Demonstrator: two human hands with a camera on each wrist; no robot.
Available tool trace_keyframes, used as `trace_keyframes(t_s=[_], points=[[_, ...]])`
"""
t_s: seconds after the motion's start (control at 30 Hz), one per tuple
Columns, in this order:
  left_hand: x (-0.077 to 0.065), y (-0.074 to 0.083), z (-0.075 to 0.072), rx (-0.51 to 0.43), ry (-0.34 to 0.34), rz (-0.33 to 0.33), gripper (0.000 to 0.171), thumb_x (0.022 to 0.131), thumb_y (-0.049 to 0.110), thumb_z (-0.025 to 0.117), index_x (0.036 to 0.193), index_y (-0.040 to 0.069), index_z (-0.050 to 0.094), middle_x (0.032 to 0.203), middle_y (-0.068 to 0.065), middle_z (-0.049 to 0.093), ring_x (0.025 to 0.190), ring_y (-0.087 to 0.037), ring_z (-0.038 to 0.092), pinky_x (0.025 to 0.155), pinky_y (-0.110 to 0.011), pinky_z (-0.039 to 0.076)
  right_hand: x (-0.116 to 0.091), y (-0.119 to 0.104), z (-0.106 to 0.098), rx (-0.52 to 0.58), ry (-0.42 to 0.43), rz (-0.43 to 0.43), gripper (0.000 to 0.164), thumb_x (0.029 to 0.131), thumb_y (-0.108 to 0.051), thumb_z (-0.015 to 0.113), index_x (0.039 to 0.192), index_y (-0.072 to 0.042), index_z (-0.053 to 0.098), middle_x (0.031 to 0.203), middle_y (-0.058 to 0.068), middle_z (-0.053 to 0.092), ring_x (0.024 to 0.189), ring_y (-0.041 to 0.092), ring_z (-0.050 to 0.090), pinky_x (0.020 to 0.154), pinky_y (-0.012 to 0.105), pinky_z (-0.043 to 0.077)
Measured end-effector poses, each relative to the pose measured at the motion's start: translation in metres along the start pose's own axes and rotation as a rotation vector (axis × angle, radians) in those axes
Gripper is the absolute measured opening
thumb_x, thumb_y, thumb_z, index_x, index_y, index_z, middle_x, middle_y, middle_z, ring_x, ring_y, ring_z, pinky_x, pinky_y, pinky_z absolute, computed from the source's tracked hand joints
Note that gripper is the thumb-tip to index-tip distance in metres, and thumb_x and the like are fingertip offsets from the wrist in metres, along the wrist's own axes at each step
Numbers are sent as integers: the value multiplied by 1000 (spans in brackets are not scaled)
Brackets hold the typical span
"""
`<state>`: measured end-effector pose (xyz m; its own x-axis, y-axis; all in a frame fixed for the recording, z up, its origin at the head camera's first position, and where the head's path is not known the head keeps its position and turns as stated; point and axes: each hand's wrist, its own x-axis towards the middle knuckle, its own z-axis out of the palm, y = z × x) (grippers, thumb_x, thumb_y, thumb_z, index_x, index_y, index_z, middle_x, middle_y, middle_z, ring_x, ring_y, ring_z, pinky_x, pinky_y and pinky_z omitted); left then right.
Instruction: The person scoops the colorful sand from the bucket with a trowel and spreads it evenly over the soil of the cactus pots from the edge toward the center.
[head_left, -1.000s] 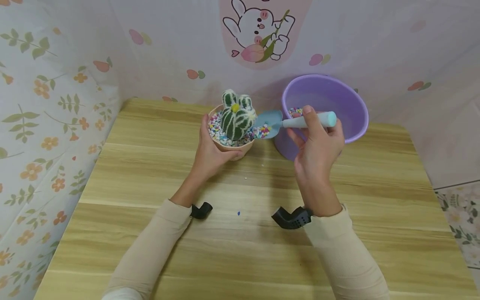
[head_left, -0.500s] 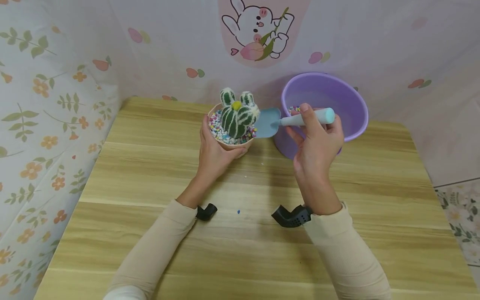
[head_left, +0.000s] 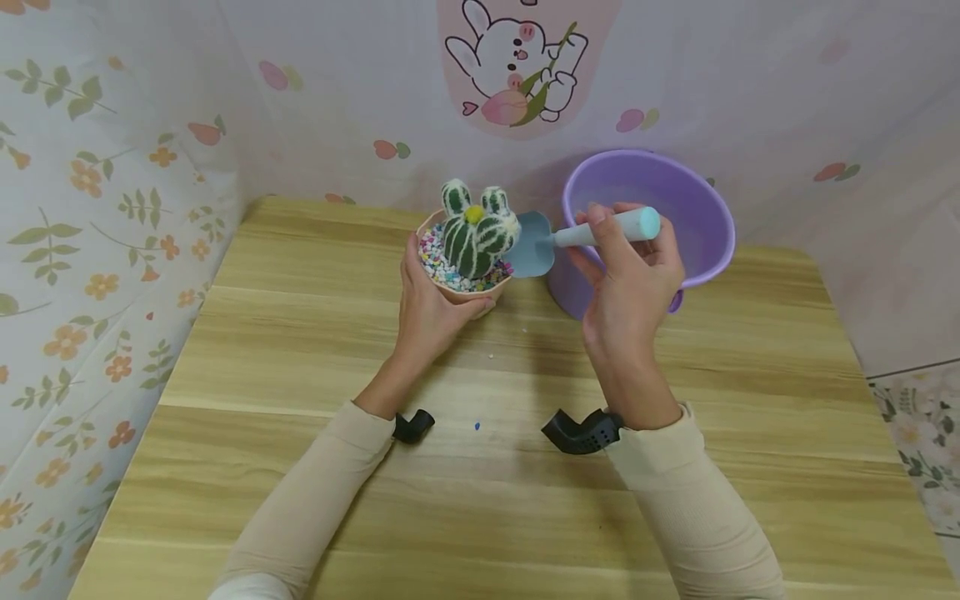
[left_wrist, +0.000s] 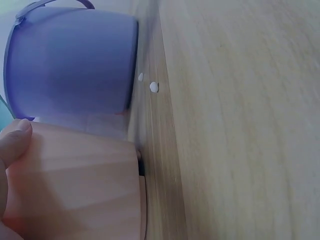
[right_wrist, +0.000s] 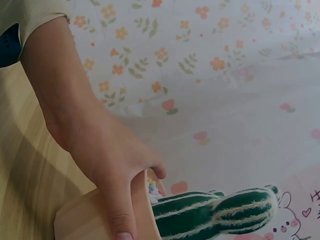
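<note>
My left hand (head_left: 429, 304) grips a peach-coloured flowerpot (head_left: 467, 295) round its left side, thumb across the front near the rim. In the pot stands a green, white-striped toy cactus (head_left: 472, 243) with a yellow pompom, set in multicoloured pebbles (head_left: 437, 258). My right hand (head_left: 630, 287) holds a light blue trowel (head_left: 534, 250) by its pale handle. Its blade points left, tilted, with the tip right at the pot's right rim, and no pebbles show on it. In the left wrist view, the pot wall (left_wrist: 80, 175) fills the lower left, under my thumb.
A purple bucket (head_left: 720, 208) stands behind and below my right hand. A blue pebble (head_left: 477, 426) and a few pale pebbles (left_wrist: 154, 87) lie on the wooden table (head_left: 480, 508). Patterned cloth (head_left: 315, 142) hangs along the back and left edges.
The pebbles on the trowel blade have gone from it at the pot's rim. The trowel has shifted slightly left and tilted. The pot has turned slightly in my left hand.
</note>
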<state>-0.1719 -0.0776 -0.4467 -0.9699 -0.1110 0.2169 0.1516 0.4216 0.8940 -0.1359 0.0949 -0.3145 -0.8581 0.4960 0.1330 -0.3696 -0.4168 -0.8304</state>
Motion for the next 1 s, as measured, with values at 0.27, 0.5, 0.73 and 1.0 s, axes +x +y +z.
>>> trace_keyframes(t_s=[0.27,0.5,0.73,1.0], points=[[0,-2,0,-5,-6,10,135,60,40,93,156,20,0,152,-11,23,136,-25,34,108,-45,36,-1,-1,3,53,-14,3,19,80,5,75,95,3,64,93,20,67,90,36,68,73,43,59],[0,-3,1,5,3,17,135,60,41,93,156,20,0,154,-10,22,136,-24,34,108,-45,37,3,-2,4,75,4,2,17,80,4,74,93,3,63,90,19,67,87,35,67,70,42,59],[1,-5,-6,10,-56,-4,136,61,47,91,156,21,-3,156,-11,18,140,-27,30,110,-48,34,18,-16,3,56,55,13,24,78,0,78,97,0,63,94,17,66,84,33,69,61,38,59],[14,-7,-26,-19,-215,-13,143,59,53,90,155,25,-12,163,-3,-1,147,-22,12,116,-48,22,55,-45,-1,59,76,21,23,79,-4,78,95,0,62,90,16,66,78,35,69,52,41,56]])
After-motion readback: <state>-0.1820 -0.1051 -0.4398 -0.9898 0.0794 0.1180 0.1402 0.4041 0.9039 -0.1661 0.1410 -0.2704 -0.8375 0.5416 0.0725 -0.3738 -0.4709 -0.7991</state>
